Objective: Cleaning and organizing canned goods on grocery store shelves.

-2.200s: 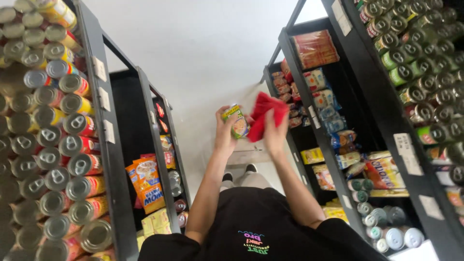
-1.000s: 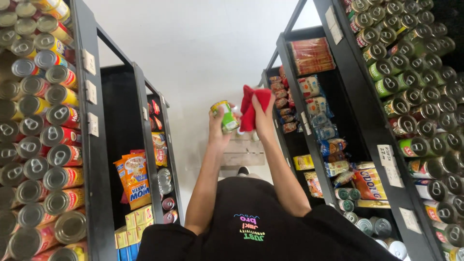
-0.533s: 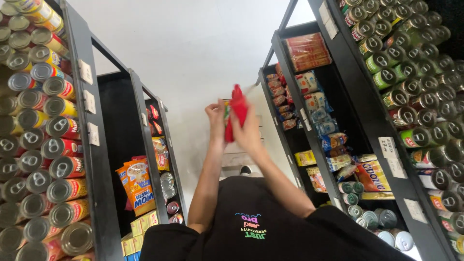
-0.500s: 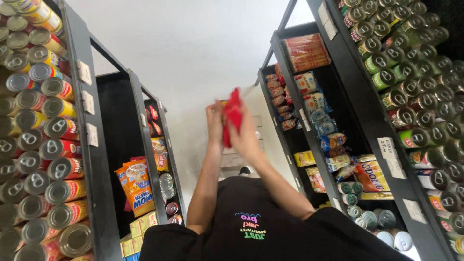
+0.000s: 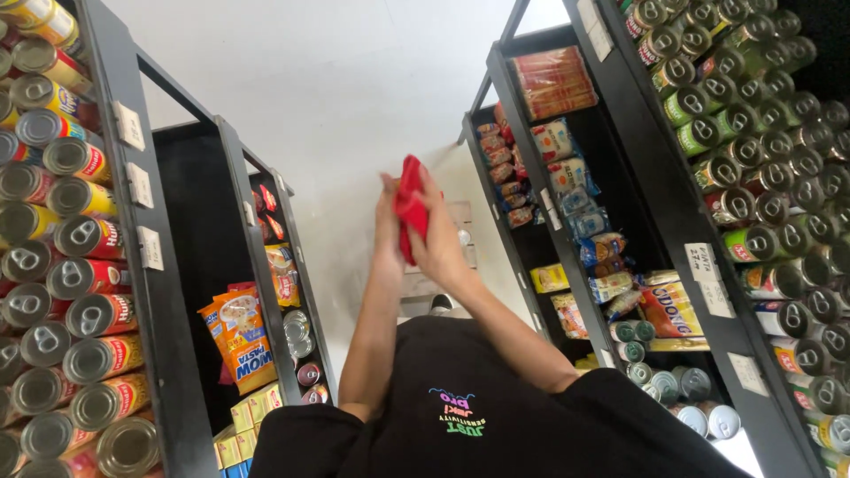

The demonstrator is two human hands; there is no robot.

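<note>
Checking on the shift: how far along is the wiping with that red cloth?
Done: rows of cans fill the left shelves, but none shows whether it was wiped. In hand: the left hand and right hand clasp the red cloth between them; what it covers is hidden. Left: cannot tell.

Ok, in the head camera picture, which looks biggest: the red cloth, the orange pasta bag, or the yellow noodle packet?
Largest to smallest, as they look:
1. Orange pasta bag on the left shelf.
2. Yellow noodle packet on the right shelf, fairly close to the bag, so that order is unsure.
3. Red cloth, mostly hidden between the left hand and right hand.
</note>
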